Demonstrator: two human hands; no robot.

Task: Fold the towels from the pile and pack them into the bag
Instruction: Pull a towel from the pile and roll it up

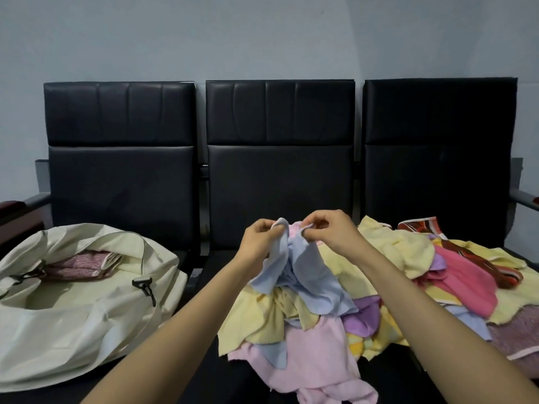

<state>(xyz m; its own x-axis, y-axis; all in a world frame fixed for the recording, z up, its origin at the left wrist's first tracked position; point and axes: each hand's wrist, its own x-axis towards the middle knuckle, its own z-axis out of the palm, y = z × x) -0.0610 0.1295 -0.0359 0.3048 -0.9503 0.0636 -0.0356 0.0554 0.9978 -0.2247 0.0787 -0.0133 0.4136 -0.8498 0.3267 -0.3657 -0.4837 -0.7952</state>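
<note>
Both hands pinch one blue towel (294, 272) at its top edge: left hand (261, 239), right hand (326, 231). It hangs above the pile (364, 301) (mixed colours) on the seats (280, 185). Bag (73, 310) lies open on the left seat, apparently holding a folded pink towel (84, 266).

Dim, flat indoor light, cool cast; source out of our view. Grey wall (262, 33) darkens toward upper corners. Black seat backs (280, 170) lose detail, faint sheen on upper pads only. We note soft shadows under folds of towel pile (262, 316). Wide-angle bend at left and right edges. Left hand (259, 243), right hand (329, 231), light blue towel (309, 275) slightly soft.
</note>
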